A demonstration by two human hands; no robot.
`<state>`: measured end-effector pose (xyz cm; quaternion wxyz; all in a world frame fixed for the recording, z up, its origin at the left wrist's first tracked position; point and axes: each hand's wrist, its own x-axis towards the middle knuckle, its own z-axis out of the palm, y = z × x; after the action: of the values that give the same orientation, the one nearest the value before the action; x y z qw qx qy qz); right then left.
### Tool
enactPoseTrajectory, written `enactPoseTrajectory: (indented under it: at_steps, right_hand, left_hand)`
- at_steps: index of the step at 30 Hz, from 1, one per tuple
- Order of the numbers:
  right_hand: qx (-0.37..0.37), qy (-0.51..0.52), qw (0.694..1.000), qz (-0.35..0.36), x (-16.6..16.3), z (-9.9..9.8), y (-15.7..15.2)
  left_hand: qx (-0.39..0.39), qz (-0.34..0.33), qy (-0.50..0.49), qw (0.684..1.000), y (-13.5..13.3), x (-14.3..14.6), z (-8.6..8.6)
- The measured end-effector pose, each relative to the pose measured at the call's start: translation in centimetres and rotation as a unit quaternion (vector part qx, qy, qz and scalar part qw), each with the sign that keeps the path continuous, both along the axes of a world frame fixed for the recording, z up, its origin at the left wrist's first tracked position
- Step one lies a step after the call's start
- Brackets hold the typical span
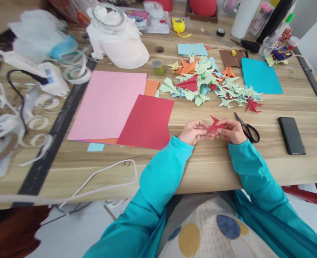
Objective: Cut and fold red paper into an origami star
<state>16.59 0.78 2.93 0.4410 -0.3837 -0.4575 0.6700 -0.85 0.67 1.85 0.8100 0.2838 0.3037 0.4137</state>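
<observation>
A small folded red paper piece [214, 125] is pinched between both my hands just above the wooden table [206, 168]. My left hand [193, 132] grips its left side with fingers closed. On its right side, my right hand [232, 130] is closed the same way. Both arms wear teal sleeves. Black-handled scissors [248, 129] lie right beside my right hand. A heap of folded paper shapes [209, 84] in green, orange, red and blue lies behind my hands.
Pink [108, 102], red [147, 122] and orange sheets lie to the left; a blue sheet [260, 76] at back right. A black phone [292, 135] rests at the right. Tape rolls [75, 71], a white cord [105, 177], a green spool [157, 66] and clutter fill the left and back.
</observation>
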Motion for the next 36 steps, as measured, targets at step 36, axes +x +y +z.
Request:
enactPoseTrajectory:
  at_steps: [36]
  right_hand:
    - [0.055, -0.049, 0.997, 0.012, -0.22, -0.16, -0.03]
  left_hand:
    - [0.020, 0.056, 0.074, 0.996, 0.18, 0.21, 0.11]
